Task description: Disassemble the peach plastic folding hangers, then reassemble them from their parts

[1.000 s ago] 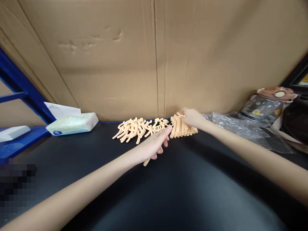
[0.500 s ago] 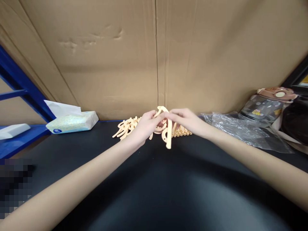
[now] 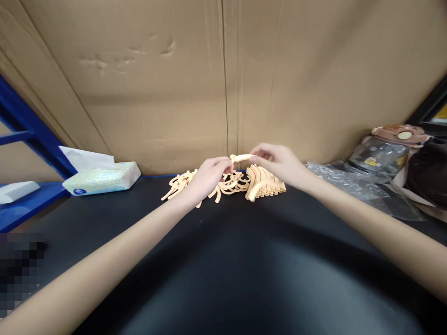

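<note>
Turned level, curved peach plastic piece (image 3: 240,157), pinched between left hand (image 3: 208,176) and right hand (image 3: 279,164), above ribbed stack (image 3: 268,185)

Bare forearms reaching in from 7 and 4 o'clock, left hand (image 3: 208,177) loosely curled, right hand (image 3: 280,164) palm down, thumb and forefinger pinched, fingertips close together toward 12 o'clock
</note>
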The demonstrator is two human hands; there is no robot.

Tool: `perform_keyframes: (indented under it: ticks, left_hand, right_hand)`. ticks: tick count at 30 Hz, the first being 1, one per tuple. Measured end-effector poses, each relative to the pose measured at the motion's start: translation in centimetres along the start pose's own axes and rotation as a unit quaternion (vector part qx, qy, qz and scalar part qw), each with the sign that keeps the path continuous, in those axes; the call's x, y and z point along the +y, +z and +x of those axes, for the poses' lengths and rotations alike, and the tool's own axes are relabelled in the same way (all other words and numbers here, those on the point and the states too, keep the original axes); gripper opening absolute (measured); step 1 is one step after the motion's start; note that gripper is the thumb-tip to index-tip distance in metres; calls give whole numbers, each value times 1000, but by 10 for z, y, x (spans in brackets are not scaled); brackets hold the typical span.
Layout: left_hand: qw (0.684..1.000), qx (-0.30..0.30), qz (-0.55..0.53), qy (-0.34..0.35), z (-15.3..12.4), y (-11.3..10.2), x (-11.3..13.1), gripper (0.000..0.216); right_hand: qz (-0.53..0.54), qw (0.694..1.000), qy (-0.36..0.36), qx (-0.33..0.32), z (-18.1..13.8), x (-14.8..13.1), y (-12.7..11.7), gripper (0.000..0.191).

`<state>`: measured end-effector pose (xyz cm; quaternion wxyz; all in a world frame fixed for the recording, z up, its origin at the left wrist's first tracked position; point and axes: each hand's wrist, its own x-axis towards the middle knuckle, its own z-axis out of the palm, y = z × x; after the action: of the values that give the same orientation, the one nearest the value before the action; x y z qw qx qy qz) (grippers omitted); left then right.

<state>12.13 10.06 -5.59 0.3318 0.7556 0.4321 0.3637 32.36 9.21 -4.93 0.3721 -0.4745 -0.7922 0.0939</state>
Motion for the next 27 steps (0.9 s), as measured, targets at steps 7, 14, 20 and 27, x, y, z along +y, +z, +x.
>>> perform_keyframes:
  ticks: [7, 14, 20, 27]
  left_hand:
    - [992, -10, 124, 36, -10, 13, -4, 32]
    - [967, 7, 253, 31, 9, 21, -18, 27]
    - [966, 33, 253, -29, 39, 22, -21, 25]
    - [991, -86, -19, -105, 17, 24, 2, 55]
  right_hand:
    - [-262, 960, -83, -56, -5, 10, 7, 19]
    - [187, 966, 122, -129, 1, 28, 6, 27]
    - [332, 919, 213, -20, 8, 28, 0, 14]
    - [388, 884, 176, 193, 13, 20, -2, 16]
